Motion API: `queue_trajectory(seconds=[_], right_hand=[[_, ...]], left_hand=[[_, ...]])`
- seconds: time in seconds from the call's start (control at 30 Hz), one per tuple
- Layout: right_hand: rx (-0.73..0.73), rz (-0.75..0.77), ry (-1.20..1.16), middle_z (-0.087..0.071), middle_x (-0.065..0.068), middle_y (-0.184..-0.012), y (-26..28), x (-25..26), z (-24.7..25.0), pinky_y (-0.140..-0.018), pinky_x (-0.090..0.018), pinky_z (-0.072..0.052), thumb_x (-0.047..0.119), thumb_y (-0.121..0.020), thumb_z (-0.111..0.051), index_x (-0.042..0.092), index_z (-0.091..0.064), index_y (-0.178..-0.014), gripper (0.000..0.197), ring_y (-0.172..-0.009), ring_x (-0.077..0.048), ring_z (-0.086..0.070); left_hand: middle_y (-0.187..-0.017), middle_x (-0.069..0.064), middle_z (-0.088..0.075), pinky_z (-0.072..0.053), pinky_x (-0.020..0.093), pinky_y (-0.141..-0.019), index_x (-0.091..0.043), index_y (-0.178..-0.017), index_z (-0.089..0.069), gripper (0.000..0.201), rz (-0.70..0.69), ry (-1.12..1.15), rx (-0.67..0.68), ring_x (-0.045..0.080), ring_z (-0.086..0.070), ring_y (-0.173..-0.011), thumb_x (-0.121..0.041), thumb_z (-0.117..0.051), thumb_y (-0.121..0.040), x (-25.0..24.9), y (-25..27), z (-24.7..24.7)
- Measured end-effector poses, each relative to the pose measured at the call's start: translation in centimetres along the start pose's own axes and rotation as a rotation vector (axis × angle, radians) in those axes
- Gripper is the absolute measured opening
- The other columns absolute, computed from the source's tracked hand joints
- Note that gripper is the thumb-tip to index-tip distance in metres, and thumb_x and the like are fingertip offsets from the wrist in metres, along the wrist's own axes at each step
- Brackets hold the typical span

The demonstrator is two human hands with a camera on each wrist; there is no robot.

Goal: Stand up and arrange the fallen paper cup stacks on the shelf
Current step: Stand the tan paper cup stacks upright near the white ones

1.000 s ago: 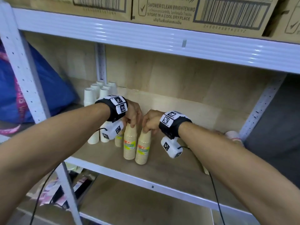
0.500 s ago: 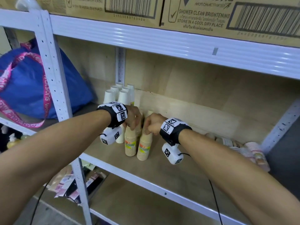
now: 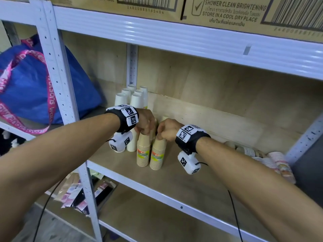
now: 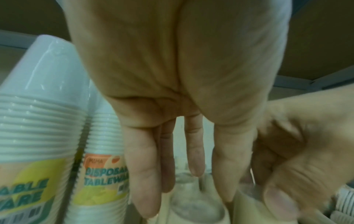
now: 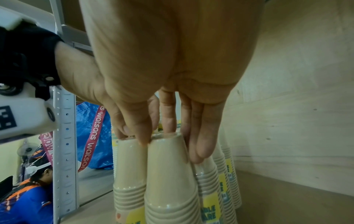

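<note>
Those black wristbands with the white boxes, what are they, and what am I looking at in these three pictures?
They are small cameras strapped to a person's wrists; a third sits on the head. The wide picture is the head view, looking down at a shelf. The close-ups look along each palm. The left hand and right hand each rest fingertips on top of an upright beige cup stack, the right one on its neighbour. White cup stacks stand behind. More patterned cup stacks lie fallen at the right end. Neither hand plainly grips anything.
</note>
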State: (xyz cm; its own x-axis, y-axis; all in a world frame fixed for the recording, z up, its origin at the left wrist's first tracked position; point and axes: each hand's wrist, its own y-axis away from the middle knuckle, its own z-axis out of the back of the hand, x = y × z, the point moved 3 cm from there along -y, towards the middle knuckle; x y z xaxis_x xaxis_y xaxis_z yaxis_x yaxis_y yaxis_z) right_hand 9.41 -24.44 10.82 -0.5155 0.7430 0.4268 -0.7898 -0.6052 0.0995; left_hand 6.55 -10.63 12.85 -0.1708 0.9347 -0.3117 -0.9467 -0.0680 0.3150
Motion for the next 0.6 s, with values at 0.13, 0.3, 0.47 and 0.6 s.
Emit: queue_trajectory(seconds=[0.13, 0.3, 0.47, 0.6], right_hand=[[-0.013, -0.008, -0.041, -0.07, -0.002, -0.094, 0.2, -0.6, 0.6, -0.081, -0.035, -0.055, 0.028, -0.076, -0.077, 0.017, -0.073, -0.093, 0.021, -0.09, -0.022, -0.067], [-0.061, -0.037, -0.008, -0.061, 0.01, -0.086, 1.1, -2.0, 2.2, -0.065, -0.024, -0.043, 0.034, -0.079, -0.076, 0.021, -0.07, -0.091, 0.018, -0.085, -0.016, -0.061], [-0.103, -0.112, 0.038, -0.066, 0.0, -0.094, 2.6, -5.0, 4.0, -0.064, -0.024, -0.044, 0.033, -0.083, -0.071, 0.017, -0.071, -0.099, 0.022, -0.086, -0.02, -0.064], [-0.129, -0.187, 0.064, -0.067, -0.003, -0.11, 4.4, -8.4, 5.7, -0.075, -0.025, -0.044, 0.026, -0.091, -0.061, 0.016, -0.07, -0.109, 0.023, -0.093, -0.02, -0.063]], left_hand=[[-0.068, 0.002, -0.068, -0.048, 0.025, -0.055, -0.016, -0.093, -0.07, 0.017, -0.016, 0.01, -0.055, 0.019, -0.056, -0.055, -0.013, -0.076, -0.077, -0.7, 0.1, 1.8], [-0.075, 0.0, -0.068, -0.052, 0.025, -0.059, -0.017, -0.094, -0.07, 0.015, -0.08, -0.015, -0.135, 0.018, -0.06, -0.06, -0.008, -0.062, -0.085, -3.0, -0.2, 3.5], [-0.073, 0.001, -0.064, -0.049, 0.026, -0.058, -0.019, -0.094, -0.069, 0.009, -0.146, -0.063, -0.183, 0.019, -0.058, -0.06, -0.017, -0.067, -0.086, -6.6, -1.2, 3.7], [-0.078, -0.002, -0.06, -0.048, 0.024, -0.056, -0.021, -0.099, -0.067, 0.015, -0.222, -0.081, -0.163, 0.016, -0.06, -0.066, -0.027, -0.071, -0.086, -10.0, -2.5, 2.8]])
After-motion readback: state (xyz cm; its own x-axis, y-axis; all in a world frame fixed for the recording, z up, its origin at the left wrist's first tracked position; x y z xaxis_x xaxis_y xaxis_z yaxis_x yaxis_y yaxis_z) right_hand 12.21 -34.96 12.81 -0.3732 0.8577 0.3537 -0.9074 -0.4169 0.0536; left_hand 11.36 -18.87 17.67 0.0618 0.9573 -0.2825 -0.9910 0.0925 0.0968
